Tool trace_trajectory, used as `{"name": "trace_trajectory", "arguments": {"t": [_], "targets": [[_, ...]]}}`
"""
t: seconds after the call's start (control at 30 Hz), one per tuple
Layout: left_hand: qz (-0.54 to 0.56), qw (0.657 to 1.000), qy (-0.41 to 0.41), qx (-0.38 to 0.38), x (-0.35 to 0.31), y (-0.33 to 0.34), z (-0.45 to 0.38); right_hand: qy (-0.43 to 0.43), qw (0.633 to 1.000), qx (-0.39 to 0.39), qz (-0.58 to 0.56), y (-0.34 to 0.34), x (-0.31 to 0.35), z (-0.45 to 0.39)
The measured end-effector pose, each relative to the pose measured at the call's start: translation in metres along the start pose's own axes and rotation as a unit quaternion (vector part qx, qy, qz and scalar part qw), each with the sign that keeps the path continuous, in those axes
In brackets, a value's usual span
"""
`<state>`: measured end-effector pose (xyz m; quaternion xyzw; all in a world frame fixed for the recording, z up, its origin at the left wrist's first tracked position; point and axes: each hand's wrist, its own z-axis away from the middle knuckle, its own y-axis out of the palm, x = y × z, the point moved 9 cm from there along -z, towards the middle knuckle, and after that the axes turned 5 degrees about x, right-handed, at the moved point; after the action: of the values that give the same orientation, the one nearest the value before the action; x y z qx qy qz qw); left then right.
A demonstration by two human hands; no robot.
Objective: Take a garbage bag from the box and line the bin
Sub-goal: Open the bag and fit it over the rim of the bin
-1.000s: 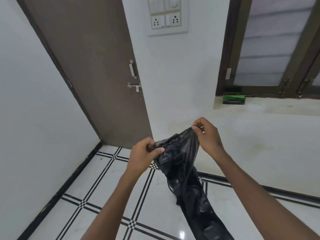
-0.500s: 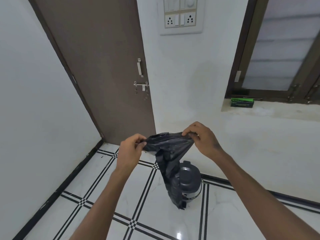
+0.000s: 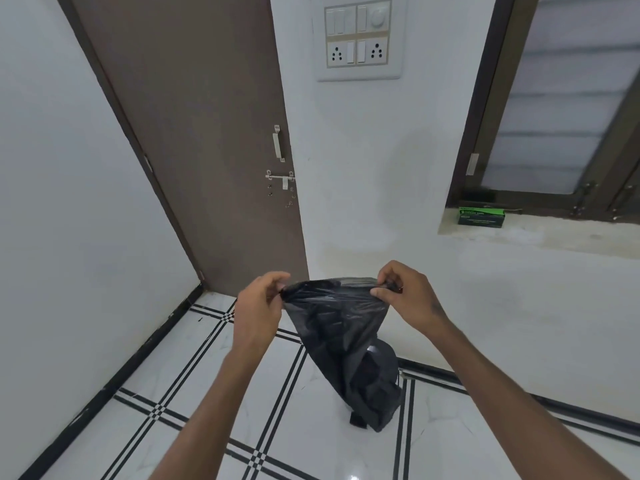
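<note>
A black garbage bag hangs from both hands, its top edge stretched level between them. My left hand pinches the bag's left corner. My right hand pinches the right corner. Below and behind the hanging bag stands a small dark bin on the floor by the wall, mostly hidden by the bag, with its pedal showing at the front. The green bag box lies on the window ledge at the right.
A brown door with a latch is shut at the left. A switch panel sits on the white wall ahead. The stone window ledge juts out at the right. The tiled floor lies below.
My hands have drawn apart and lowered slightly, spreading the bag's top edge wide. The view has tilted down, and the bin now shows behind the bag.
</note>
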<state>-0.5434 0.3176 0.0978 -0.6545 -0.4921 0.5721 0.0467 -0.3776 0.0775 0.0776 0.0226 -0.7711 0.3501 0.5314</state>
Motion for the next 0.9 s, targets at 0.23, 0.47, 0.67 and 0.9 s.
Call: {"name": "trace_trajectory", "arguments": {"t": [0.23, 0.47, 0.67, 0.9], "targets": [[-0.01, 0.999, -0.017, 0.046, 0.004, 0.021, -0.001, 0.128, 0.974, -0.073, -0.172, -0.013, -0.039, 0.0], [0.126, 0.981, -0.107, 0.097, 0.014, 0.046, 0.006, 0.214, 0.922, -0.168, -0.276, -0.022, -0.074, 0.001], [0.346, 0.909, -0.2, 0.118, 0.023, 0.059, 0.016, 0.034, 0.998, -0.053, 0.001, -0.02, -0.059, -0.009], [0.362, 0.898, -0.202, 0.15, 0.02, 0.063, 0.017, 0.053, 0.978, 0.056, 0.195, -0.007, -0.075, -0.01]]}}
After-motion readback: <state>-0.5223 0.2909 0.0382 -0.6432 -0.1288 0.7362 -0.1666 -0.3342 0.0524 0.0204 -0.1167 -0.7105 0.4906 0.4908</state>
